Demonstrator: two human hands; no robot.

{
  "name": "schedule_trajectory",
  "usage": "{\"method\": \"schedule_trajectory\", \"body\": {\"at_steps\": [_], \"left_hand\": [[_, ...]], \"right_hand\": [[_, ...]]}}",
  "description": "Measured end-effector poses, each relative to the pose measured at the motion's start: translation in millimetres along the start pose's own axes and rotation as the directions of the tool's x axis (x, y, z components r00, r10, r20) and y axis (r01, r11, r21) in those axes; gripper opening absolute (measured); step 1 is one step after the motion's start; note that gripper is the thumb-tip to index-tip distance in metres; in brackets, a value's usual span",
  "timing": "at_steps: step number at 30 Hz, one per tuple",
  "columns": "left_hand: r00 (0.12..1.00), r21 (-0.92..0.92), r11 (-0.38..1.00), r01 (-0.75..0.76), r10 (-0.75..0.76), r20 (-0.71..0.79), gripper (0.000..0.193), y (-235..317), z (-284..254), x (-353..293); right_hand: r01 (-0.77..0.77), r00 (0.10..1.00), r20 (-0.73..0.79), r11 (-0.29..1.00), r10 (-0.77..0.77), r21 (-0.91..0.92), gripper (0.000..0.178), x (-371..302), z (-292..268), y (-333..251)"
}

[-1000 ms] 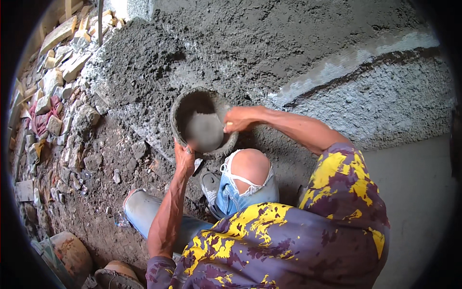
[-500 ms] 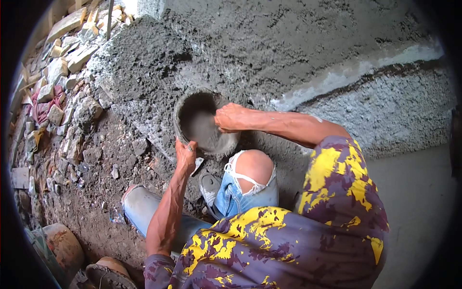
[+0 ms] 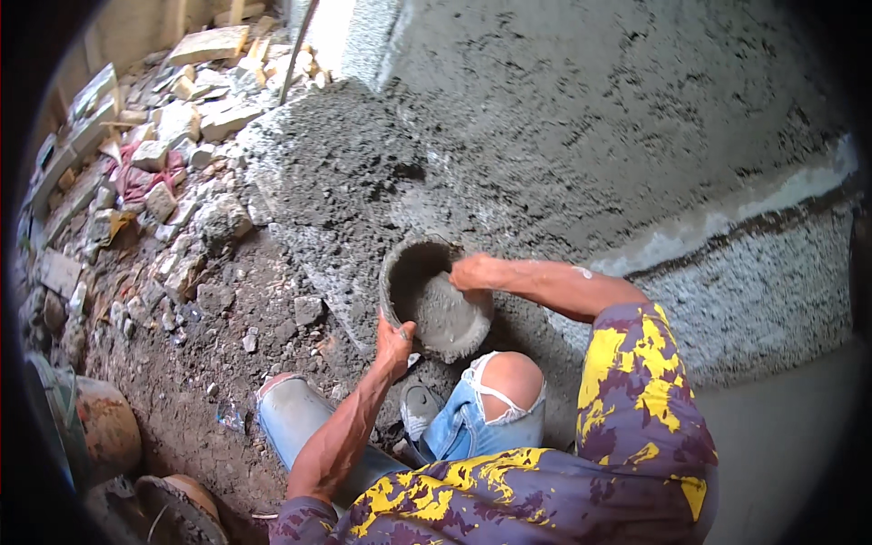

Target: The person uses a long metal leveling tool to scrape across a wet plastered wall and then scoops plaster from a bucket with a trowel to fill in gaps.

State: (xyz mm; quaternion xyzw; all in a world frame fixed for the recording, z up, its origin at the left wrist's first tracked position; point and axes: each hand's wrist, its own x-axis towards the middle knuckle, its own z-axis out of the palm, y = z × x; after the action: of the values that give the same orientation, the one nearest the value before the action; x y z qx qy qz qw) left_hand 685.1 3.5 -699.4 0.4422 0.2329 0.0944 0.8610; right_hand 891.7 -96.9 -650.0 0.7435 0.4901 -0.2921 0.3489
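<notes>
Grey, rough cement [image 3: 581,118] spread across the top and right, and a pale strip [image 3: 727,221] ran through it. Broken bricks and stones [image 3: 195,118] lay in a big heap at the top left, with a thin pole [image 3: 298,53] standing up by them. A reddish cloth [image 3: 138,184] was squashed among the stones, and a yellow scrap [image 3: 116,224] lay near it. Brown dirt [image 3: 195,436] with little stones in it covered the ground below. Near the bottom left corner there was a dirty orange pot [image 3: 107,427], and a tub [image 3: 198,495] was just beside it. The person's bare knee [image 3: 510,381] poked out of torn blue jeans [image 3: 472,431], close under the bucket [image 3: 409,263], and a grey shoe [image 3: 420,407] was near that knee.

The bucket was tipped, so its round mouth showed, with wet grey mix [image 3: 447,313] inside. It sat between the two hands. The left grip [image 3: 395,343] was clamped on the bucket's lower left edge, with the thumb up at the rim. The right grip [image 3: 474,272] was at the upper right of the mouth, fingers curled, hiding some of the rim. I could not tell if it held anything.
</notes>
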Motion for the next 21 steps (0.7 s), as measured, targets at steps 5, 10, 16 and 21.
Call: {"method": "schedule_trajectory", "body": {"at_steps": [5, 10, 16, 21], "left_hand": [[1.000, -0.061, 0.998, 0.019, -0.018, 0.021, 0.054, -7.7, -22.0, -1.7], [0.998, 0.038, 0.998, 0.050, -0.051, 0.046, 0.052, 6.9, -7.2, 12.6], [1.000, 0.018, 1.000, -0.009, 0.009, 0.007, 0.045, 15.8, -6.0, 10.3], [0.999, 0.131, 0.991, 0.007, -0.012, 0.038, 0.053, 0.3, -17.0, 16.0]], "right_hand": [[0.028, 0.970, 0.208, 0.906, -0.127, 0.423, 0.040, -32.4, 9.9, -15.5], [-0.138, 0.943, 0.307, 0.696, -0.125, 0.705, 0.048, -78.7, 15.8, -0.7], [-0.116, 0.980, -0.119, 0.942, 0.160, 0.314, 0.032, -108.0, -63.5, 13.2], [-0.091, 0.967, -0.242, 0.996, 0.082, -0.023, 0.021, -34.8, -30.3, -13.1]]}}
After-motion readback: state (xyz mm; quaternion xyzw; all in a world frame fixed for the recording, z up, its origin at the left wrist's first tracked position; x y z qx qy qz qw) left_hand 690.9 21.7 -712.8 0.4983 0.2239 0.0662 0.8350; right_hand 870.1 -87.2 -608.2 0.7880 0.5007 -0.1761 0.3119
